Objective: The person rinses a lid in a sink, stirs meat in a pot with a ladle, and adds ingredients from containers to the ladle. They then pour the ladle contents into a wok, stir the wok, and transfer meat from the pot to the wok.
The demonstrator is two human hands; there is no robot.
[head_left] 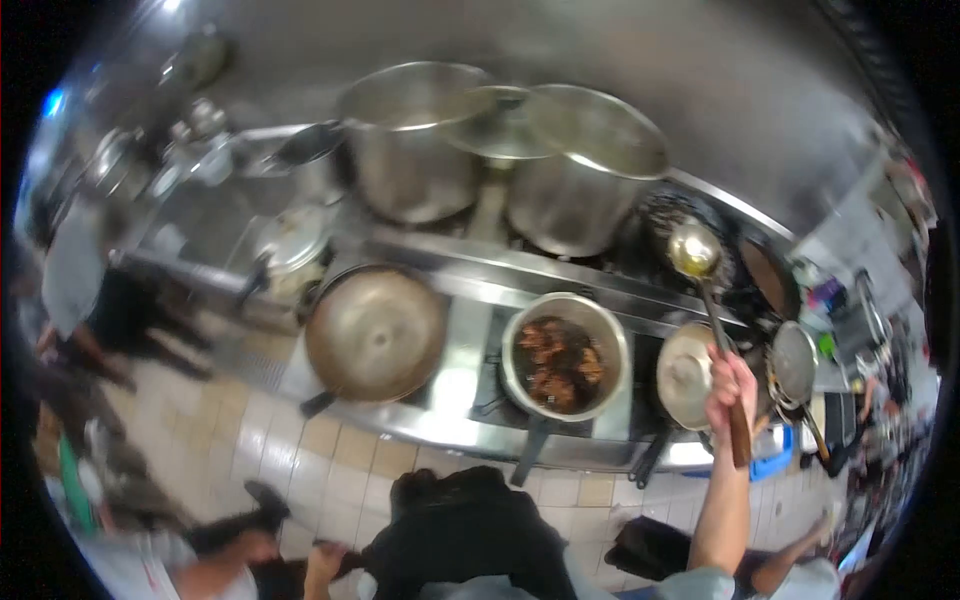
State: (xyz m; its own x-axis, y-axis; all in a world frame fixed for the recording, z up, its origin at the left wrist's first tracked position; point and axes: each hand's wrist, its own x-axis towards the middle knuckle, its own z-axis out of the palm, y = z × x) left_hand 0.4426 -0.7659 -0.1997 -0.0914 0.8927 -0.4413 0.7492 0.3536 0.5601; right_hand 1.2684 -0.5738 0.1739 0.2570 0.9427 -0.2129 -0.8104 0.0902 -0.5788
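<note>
My right hand (732,392) is wrapped round the wooden handle of a long metal ladle (694,252). Its bowl, with some yellowish liquid in it, is over the dark back burner area. Beneath my right forearm and hand sits a light-coloured pan (684,375). Left of that, a pot (618,345) holds browned pieces of food (556,368) in dark liquid. My left hand (324,564), low at the bottom edge, is closed by a dark thing that I cannot make out. A wide, bare-bottomed frying pan (376,330) stands farther left on the stove.
Two tall stockpots (415,165) stand at the back, with a round lid (505,125) across their rims. A lidded pot (292,240) is at left. Pan handles jut over the stove's front edge. Other people are close on both sides, one sleeve (150,565) at lower left.
</note>
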